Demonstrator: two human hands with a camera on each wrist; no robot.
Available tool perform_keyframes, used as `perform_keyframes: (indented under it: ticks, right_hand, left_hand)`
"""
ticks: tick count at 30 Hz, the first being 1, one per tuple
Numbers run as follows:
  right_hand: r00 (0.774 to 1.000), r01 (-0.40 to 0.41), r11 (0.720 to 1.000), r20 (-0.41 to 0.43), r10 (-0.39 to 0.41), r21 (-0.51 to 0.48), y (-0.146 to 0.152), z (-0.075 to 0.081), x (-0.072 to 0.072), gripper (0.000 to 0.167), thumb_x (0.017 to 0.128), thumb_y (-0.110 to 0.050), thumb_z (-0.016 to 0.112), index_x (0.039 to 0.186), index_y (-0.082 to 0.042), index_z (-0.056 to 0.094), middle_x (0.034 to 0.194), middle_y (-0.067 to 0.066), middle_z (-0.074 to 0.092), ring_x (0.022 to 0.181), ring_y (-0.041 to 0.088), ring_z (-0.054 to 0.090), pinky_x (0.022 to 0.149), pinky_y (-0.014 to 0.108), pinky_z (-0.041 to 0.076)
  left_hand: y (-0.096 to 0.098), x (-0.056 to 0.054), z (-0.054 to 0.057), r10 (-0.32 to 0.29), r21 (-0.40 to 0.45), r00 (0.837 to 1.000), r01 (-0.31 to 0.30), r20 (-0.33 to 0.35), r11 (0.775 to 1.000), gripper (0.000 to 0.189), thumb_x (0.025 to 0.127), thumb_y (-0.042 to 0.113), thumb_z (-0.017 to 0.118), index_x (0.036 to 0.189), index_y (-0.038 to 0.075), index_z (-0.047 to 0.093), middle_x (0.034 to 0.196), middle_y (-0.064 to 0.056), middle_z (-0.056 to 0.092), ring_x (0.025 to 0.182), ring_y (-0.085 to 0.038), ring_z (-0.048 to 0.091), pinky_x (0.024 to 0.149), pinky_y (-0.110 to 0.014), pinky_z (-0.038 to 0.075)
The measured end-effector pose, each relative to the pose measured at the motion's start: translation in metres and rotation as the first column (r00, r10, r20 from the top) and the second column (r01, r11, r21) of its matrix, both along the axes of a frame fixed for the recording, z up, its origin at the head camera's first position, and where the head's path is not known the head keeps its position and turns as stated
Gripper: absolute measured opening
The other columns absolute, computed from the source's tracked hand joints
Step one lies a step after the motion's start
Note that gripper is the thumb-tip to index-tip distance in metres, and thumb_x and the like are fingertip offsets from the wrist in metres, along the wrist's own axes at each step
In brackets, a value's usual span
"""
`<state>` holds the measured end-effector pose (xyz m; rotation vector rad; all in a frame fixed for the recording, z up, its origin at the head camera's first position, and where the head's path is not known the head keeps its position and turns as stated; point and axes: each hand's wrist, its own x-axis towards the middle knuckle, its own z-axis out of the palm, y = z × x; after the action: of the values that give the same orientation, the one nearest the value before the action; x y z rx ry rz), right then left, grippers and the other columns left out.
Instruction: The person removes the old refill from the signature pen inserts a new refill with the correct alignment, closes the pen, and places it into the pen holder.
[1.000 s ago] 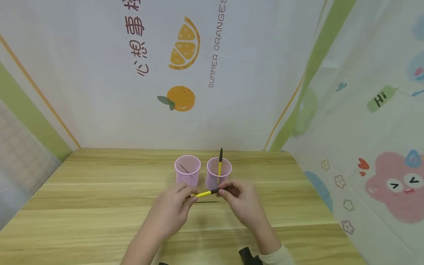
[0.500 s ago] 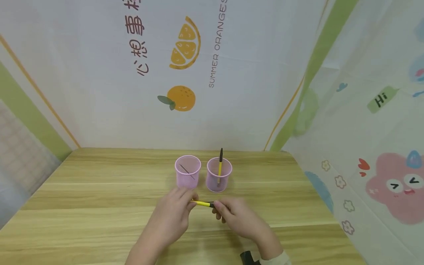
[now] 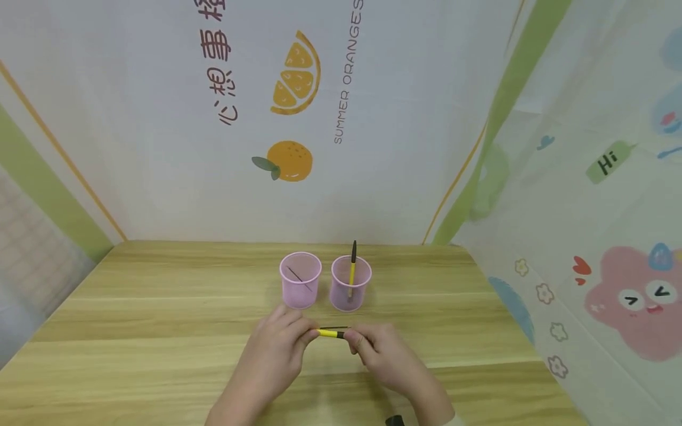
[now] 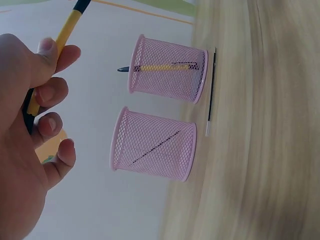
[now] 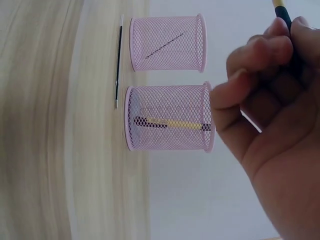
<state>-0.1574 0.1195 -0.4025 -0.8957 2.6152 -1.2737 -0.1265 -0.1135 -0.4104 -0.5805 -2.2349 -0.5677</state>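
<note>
Between my hands a yellow pen with black ends [image 3: 330, 333] lies nearly level above the table. My left hand [image 3: 277, 352] grips its yellow barrel; the left wrist view shows curled fingers around it and a black end by the palm. Thumb and fingers of my right hand [image 3: 391, 361] pinch the black end on the right. Just beyond the pen, a thin dark pen refill [image 4: 212, 92] rests on the table. Behind it stand two pink mesh pen cups: the left cup [image 3: 300, 294] holds another thin refill [image 3: 299, 278], the right cup [image 3: 341, 299] an upright yellow-and-black pen [image 3: 352, 272].
The wood-grain table [image 3: 176, 331] ends at a white printed cloth [image 3: 373, 195] behind the cups. Another printed cloth [image 3: 565, 236] hangs along the right side. A black object [image 3: 394, 420] shows at the bottom edge near my right forearm.
Both hands have come lower and nearer to me with the pen. It was tilted up to the right and is now almost level. The cups and the refill on the table stay in place.
</note>
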Motion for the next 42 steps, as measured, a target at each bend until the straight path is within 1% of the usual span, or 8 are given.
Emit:
perform_keyframes:
  ticks: [8,16,20,25,30,35,39,42]
  right_hand:
    - [0.970,0.036,0.999,-0.241,-0.042,-0.032,0.002,-0.001,0.001,0.032,0.107,-0.029,0.062,0.078,-0.016,0.066,0.065,-0.013,0.044,0.057,-0.008,0.033,0.050,0.016,0.036]
    - [0.842,0.040,0.996,-0.534,-0.074,-0.075,0.001,-0.003,-0.004,0.005,0.092,-0.015,0.080,0.092,-0.015,0.076,0.081,-0.009,0.068,0.074,-0.003,0.052,0.063,0.020,0.051]
    - [0.859,0.079,0.995,-0.503,-0.096,-0.055,0.000,0.000,-0.001,0.006,0.095,-0.020,0.079,0.099,-0.016,0.076,0.089,-0.011,0.071,0.079,-0.003,0.057,0.069,0.021,0.055]
    - [0.899,0.132,0.991,-0.422,-0.118,0.006,-0.001,0.003,0.004,0.017,0.109,-0.024,0.061,0.104,-0.016,0.076,0.094,-0.008,0.073,0.089,0.001,0.066,0.080,0.028,0.061]
    - [0.923,0.117,0.993,-0.372,-0.097,0.034,-0.002,0.006,0.005,0.025,0.111,-0.025,0.055,0.101,-0.015,0.076,0.091,-0.004,0.076,0.088,0.006,0.070,0.080,0.030,0.063]
    - [0.927,0.100,0.995,-0.365,-0.087,0.017,-0.002,0.007,0.006,0.016,0.107,-0.021,0.063,0.101,-0.014,0.075,0.092,-0.004,0.076,0.087,0.004,0.069,0.079,0.029,0.063]
    - [0.911,0.106,0.994,-0.400,-0.097,0.002,-0.003,0.006,0.006,0.002,0.100,-0.017,0.074,0.101,-0.016,0.073,0.093,-0.009,0.073,0.087,0.001,0.065,0.079,0.030,0.061]
    - [0.900,0.118,0.993,-0.422,-0.108,-0.003,-0.004,0.005,0.007,0.012,0.094,-0.015,0.080,0.100,-0.018,0.070,0.093,-0.013,0.070,0.086,-0.001,0.063,0.077,0.029,0.058]
  left_hand:
    - [0.003,-0.004,-0.002,0.007,0.007,1.000,-0.007,-0.029,1.000,0.010,0.086,0.020,0.084,0.089,0.022,0.075,0.079,0.017,0.061,0.082,-0.005,0.052,0.069,-0.024,0.043]
    - [0.004,-0.006,0.001,0.039,0.023,0.999,-0.038,-0.034,0.999,0.012,0.084,0.021,0.087,0.087,0.023,0.075,0.077,0.018,0.060,0.080,-0.004,0.052,0.069,-0.028,0.045]
    - [0.002,-0.006,0.001,0.048,0.013,0.998,-0.048,-0.050,0.999,0.009,0.087,0.022,0.083,0.086,0.022,0.074,0.075,0.016,0.057,0.080,-0.005,0.051,0.069,-0.027,0.042]
    - [-0.001,-0.007,-0.001,0.040,0.017,0.997,-0.039,-0.064,0.999,0.008,0.089,0.025,0.078,0.085,0.019,0.072,0.074,0.013,0.054,0.079,-0.008,0.050,0.069,-0.026,0.040]
    - [-0.003,-0.007,-0.002,0.031,0.022,0.997,-0.030,-0.071,0.999,0.008,0.089,0.025,0.078,0.086,0.019,0.073,0.075,0.013,0.055,0.079,-0.008,0.050,0.069,-0.026,0.039]
    - [-0.003,-0.005,-0.003,0.027,0.018,0.996,-0.025,-0.080,1.000,0.008,0.089,0.023,0.080,0.086,0.020,0.073,0.076,0.013,0.056,0.080,-0.008,0.052,0.069,-0.027,0.041]
    - [-0.004,-0.004,-0.002,0.028,0.025,0.996,-0.026,-0.087,0.999,0.008,0.087,0.021,0.081,0.087,0.020,0.073,0.077,0.014,0.058,0.081,-0.007,0.053,0.069,-0.027,0.041]
    - [-0.005,-0.003,-0.002,0.025,0.033,0.997,-0.022,-0.079,0.999,0.007,0.088,0.021,0.082,0.087,0.019,0.075,0.078,0.014,0.059,0.081,-0.007,0.053,0.069,-0.027,0.042]
